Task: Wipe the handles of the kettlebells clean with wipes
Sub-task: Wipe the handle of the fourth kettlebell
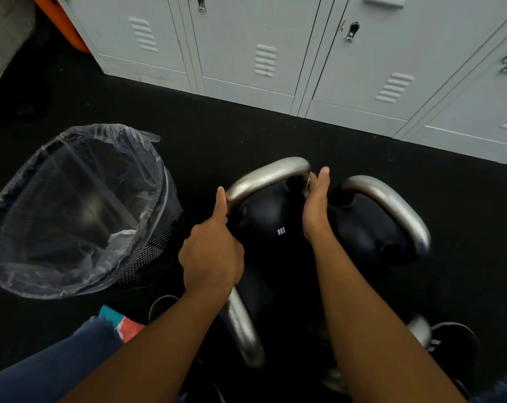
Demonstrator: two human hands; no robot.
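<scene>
1. Two bare hands reach down to a dark kettlebell (271, 219) that sits on the black floor (217, 129), right in front of the person.
2. The left hand (211, 254) has its fingers curled. Its thumb points up along the left end of the silver handle (268, 173). It is hard to tell if the curled fingers grab the handle or a wipe, so the grip is not clear.
3. The right hand (316, 205) is flat, with straight fingers. It rests against the right end of the same handle.
4. A second kettlebell (371, 228) sits just beside the first one, on the right. Its silver handle bends over the top.
5. A third silver handle (243, 330) shows lower down, under the left arm.
6. A black mesh bin (159, 257) with a clear bag (57, 199) stands near, on the left. Something white lies inside the bag.
7. Grey lockers (246, 39) stand in a row behind the kettlebells.
8. A small teal and red pack (121, 324) lies by the person's knee.
</scene>
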